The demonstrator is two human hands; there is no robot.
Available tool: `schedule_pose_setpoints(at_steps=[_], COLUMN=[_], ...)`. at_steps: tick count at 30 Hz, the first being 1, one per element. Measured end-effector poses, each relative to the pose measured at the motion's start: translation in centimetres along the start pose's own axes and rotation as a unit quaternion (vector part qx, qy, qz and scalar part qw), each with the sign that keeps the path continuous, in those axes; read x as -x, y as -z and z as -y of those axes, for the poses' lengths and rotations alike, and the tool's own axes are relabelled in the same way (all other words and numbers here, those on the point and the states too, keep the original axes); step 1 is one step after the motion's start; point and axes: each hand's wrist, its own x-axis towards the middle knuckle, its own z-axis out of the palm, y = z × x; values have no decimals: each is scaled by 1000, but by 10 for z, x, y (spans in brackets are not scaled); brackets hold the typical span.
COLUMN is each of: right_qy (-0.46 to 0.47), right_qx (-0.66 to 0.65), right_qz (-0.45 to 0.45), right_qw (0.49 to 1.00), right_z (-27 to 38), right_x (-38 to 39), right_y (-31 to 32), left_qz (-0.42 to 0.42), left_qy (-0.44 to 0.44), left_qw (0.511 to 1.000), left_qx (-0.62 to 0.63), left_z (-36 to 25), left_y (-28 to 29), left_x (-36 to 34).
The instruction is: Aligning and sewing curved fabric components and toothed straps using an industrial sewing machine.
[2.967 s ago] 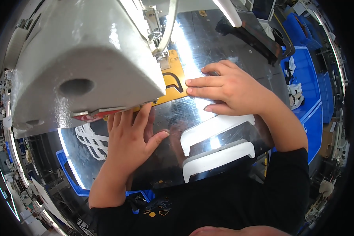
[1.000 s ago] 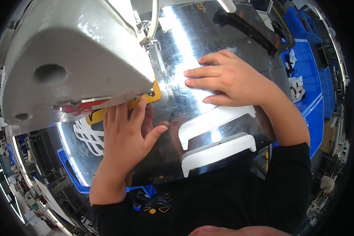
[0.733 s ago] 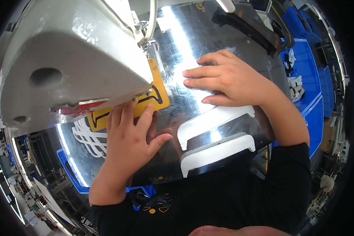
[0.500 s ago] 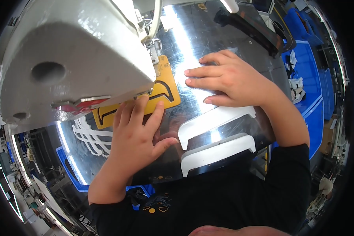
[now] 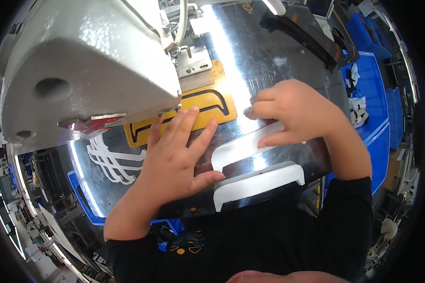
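My left hand (image 5: 177, 153) lies with fingers spread, its fingertips on a yellow slotted template plate (image 5: 208, 104). The plate rests on the shiny table beside a sewing machine head (image 5: 89, 70), its far part under a metal plate (image 5: 193, 63). Its left part is partly hidden by the machine. My right hand (image 5: 295, 113) hovers at the far stack of white curved strips (image 5: 243, 146), thumb over them, fingers bent but apart from the thumb. Nearer me lies another stack of white curved strips (image 5: 259, 184) with hooked ends.
White joined strips (image 5: 113, 160) lie left of the plate. A black bar-shaped arm (image 5: 300, 40) crosses the table's far right. Blue bins (image 5: 370, 89) stand beyond the right edge, one holding white and black pieces. The machine overhangs the left side.
The yellow plate and my left hand have shifted to the right. My right hand has come nearer over the far white strips, its fingers more bent. The metal plate shows more.
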Motion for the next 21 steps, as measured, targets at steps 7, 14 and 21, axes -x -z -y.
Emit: schedule_pose_setpoints(at_steps=[7,14,21], right_qy=[4,65,-39], right_qx=[6,-20,-9], right_qz=[64,6,-149], right_qw=[998,998,988], right_z=[23,25,-7], right_x=[6,-5,-7], right_y=[-3,-16,-15], left_qz=[-7,-51,-48], left_qy=[3,-10,-22], left_qw=[1000,998,999], left_qx=[-17,-20,5], left_z=[2,8,11], left_y=[-1,-7,-5], left_x=[4,7,12])
